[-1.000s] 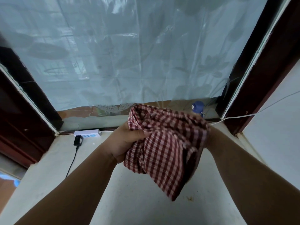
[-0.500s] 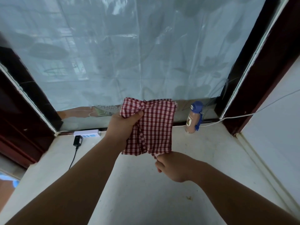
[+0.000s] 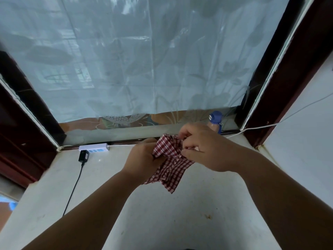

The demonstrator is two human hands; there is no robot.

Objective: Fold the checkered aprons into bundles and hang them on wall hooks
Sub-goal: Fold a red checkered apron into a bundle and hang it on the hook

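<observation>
Nearest, the pale sill (image 3: 162, 219) lies under both forearms. Above it the checkered apron (image 3: 169, 166) is held in mid-air betw. the hands, already bunched small, w/ a loose corner hanging below the fingers. L hand (image 3: 142, 159): fingers are curled round the cloth's left side. R hand (image 3: 203, 150): top folds are pinched by the fingertips, just right of the L fingers.

Step judged: bundle being tightened. L grip is best kept firm while the loose corner is tucked up & in by R, so nothing unrolls.

Beyond the fingers: power strip (image 3: 94, 147) to the left, blue-capped bottle (image 3: 215, 120) behind R knuckles.

Vs 0.5 s ago: cloth was held flat by L, R at its bottom edge; now R is on top, cloth crumpled.
</observation>
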